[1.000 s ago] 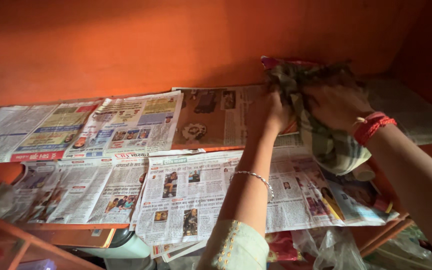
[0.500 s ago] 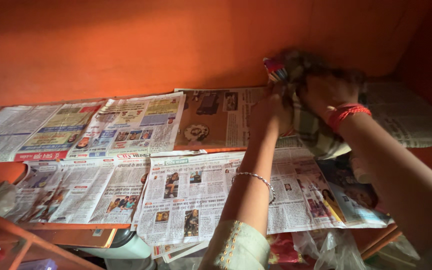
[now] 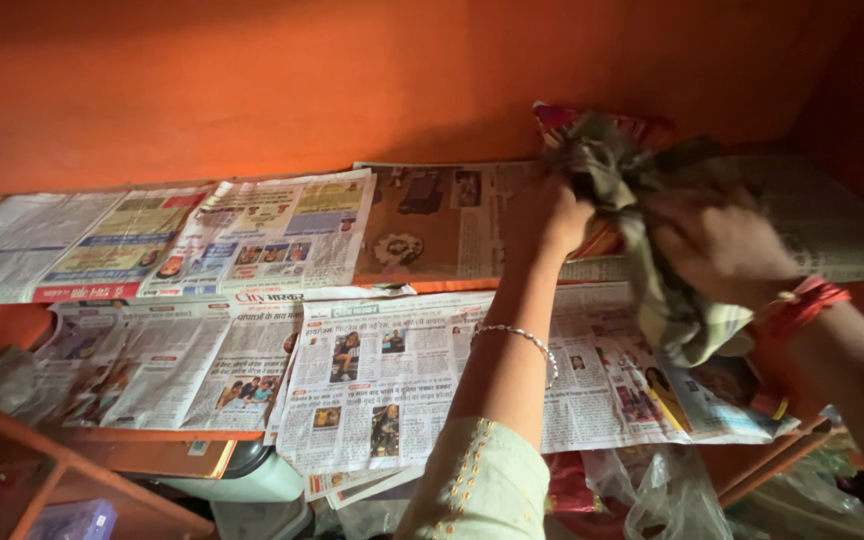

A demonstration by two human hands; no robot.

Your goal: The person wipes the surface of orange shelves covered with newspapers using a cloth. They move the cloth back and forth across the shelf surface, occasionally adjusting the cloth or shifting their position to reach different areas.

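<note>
Left hand: I see my left hand [image 3: 550, 218] raised to the upper shelf [image 3: 402, 285], fingers closed on the near edge of a checked cloth [image 3: 652, 270]; a thin silver bracelet [image 3: 522, 340] sits on that wrist.
Right hand: my right hand [image 3: 717, 245] lies on the cloth from the right, fingers curled into its folds; a red thread band [image 3: 802, 303] circles the wrist.
Cloth: bunched at the back right of the upper shelf, against the orange wall [image 3: 252, 90], its loose end hanging down over the lower shelf [image 3: 142, 440].
Packet: a pink packet [image 3: 562, 118] shows just behind the cloth.
Newspaper: sheets of newspaper [image 3: 252, 235] cover both shelves.
Below: a clear plastic bag [image 3: 652, 495] under the lower shelf.
</note>
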